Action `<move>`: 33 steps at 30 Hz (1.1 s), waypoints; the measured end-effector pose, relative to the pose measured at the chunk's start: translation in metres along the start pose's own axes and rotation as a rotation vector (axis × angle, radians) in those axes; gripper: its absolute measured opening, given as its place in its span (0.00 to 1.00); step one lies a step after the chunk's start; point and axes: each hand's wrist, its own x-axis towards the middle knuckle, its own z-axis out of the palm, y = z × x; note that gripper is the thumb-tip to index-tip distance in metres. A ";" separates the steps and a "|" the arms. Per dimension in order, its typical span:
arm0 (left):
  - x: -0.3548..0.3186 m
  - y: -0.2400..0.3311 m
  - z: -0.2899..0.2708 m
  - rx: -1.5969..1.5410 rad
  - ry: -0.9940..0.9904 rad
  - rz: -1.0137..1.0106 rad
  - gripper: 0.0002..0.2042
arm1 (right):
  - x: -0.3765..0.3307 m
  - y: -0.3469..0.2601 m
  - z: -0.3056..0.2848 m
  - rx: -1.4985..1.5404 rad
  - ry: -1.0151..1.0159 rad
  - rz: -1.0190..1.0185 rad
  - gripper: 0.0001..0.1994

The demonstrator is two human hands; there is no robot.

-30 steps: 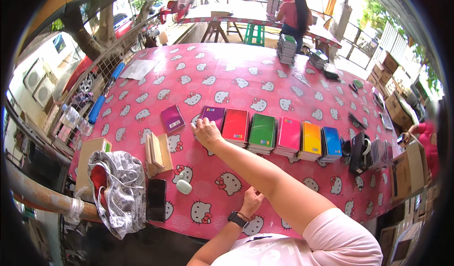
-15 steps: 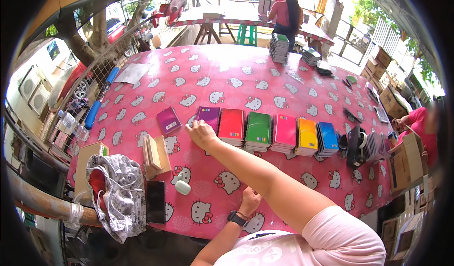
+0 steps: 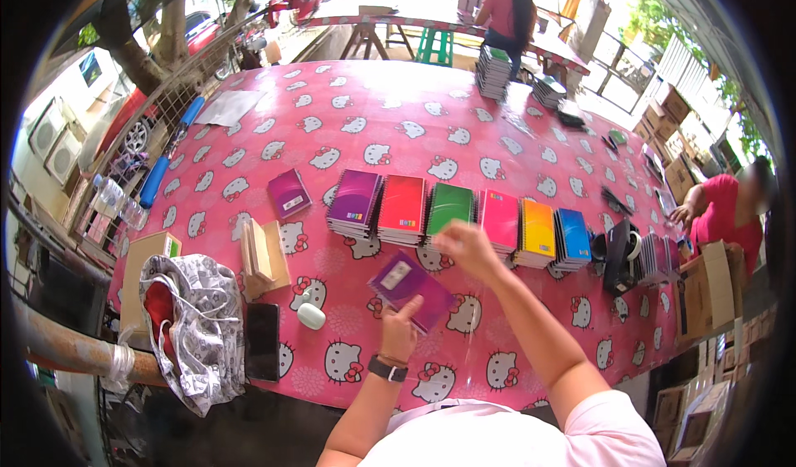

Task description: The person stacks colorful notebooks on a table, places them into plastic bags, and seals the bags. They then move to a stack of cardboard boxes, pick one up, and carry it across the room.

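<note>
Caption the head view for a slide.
Left hand holding a purple notebook, right hand near the green notebook stack, pink table below.

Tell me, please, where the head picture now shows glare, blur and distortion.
In the head view, glare whitens the far end of the table; in the same head view, the right hand looks slightly blurred, and the fisheye lens bends the table's edges, with darkness filling the corners.

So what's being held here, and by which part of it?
A purple notebook, in the left hand, by its near edge. Whether the right hand holds anything cannot be told.
</note>
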 end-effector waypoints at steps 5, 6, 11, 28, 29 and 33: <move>-0.006 -0.050 -0.017 0.432 -0.177 -0.194 0.17 | 0.122 0.016 0.021 -0.660 0.179 0.145 0.23; -0.006 -0.054 -0.020 0.501 -0.162 -0.178 0.18 | 0.138 0.009 0.024 -0.699 0.047 0.228 0.26; -0.007 -0.062 -0.024 0.519 -0.147 -0.135 0.19 | 0.158 -0.020 0.031 -0.951 -0.179 0.353 0.36; -0.009 -0.060 -0.017 0.474 -0.161 0.021 0.20 | -0.062 -0.002 0.019 -0.481 -0.287 0.263 0.25; -0.002 -0.066 -0.022 0.435 -0.236 0.089 0.20 | -0.065 0.012 0.026 -0.363 -0.325 0.311 0.27; -0.002 -0.075 -0.032 0.487 -0.140 0.063 0.21 | -0.038 0.016 0.006 -0.189 -0.257 0.278 0.29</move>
